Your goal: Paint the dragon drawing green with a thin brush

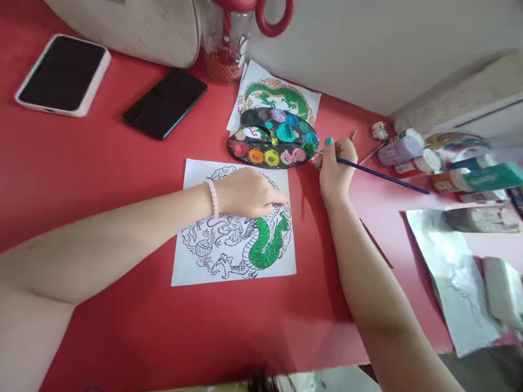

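Red tabletop [311, 234] separates the right hand [338, 170] from right edge of nearer drawing [241, 245].

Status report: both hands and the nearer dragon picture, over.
Right hand: holding blue-handled paintbrush, tip at palette's green paint. Nearer dragon picture: partly painted green. Left hand: over it, hiding part.

- Drawing sheet [235, 275]: white paper, flat, slightly skewed; black-outlined dragon [265, 250] in a round design; thick body coil and adjoining part painted green, head uncoloured.
- Palette [258, 143]: black, oval; wells of red, orange, yellow, pink, lilac, blue and green paint; lies just beyond the sheet's far edge.
- Paintbrush [382, 175]: slim, dark-blue handle; slanted, tip at the palette's dark green paint [309, 148].
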Motion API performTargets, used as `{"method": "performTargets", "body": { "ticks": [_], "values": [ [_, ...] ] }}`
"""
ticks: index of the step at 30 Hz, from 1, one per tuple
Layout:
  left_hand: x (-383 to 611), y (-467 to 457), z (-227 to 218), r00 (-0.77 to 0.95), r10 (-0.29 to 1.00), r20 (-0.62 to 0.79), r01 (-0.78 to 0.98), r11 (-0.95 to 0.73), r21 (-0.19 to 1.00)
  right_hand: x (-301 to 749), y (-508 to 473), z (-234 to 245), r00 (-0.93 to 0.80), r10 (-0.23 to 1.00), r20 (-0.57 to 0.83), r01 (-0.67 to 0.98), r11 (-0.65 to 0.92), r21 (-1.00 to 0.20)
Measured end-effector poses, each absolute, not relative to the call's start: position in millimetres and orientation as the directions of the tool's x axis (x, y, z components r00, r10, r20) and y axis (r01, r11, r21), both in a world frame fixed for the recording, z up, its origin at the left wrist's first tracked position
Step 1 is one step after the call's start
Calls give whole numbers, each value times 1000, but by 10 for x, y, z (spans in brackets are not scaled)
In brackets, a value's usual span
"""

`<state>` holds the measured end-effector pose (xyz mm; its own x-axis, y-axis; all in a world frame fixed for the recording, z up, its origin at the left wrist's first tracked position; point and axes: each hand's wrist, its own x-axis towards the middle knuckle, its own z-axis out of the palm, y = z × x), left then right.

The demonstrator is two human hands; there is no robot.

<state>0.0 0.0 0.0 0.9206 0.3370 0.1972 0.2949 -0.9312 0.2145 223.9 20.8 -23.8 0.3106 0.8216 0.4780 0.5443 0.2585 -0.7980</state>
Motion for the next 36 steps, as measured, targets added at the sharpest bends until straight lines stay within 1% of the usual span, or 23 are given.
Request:
{"method": "performTargets", "body": {
  "ticks": [4,12,20,26,33,36],
  "values": [
    [-1,-16,7,921,335,198,290,-930,227,2255,213,-246,299,831,469,569,239,-787],
    [4,-15,2,920,327,216,280,-935,220,2257,199,-244,275,830,486,548,280,-788],
    [-2,-20,30,922,337,191,296,-931,214,2268,207,-263,271,831,486,554,278,-785],
    [-3,-19,20,918,343,197,299,-928,223,2260,164,-235,303,809,503,495,317,-809],
    [1,-17,18,918,339,207,294,-931,218,2163,-149,-140,339,840,423,433,260,-863],
    [5,-18,26,917,352,189,308,-924,227,2114,-501,-114,329,875,356,444,190,-876]
  ]
}}
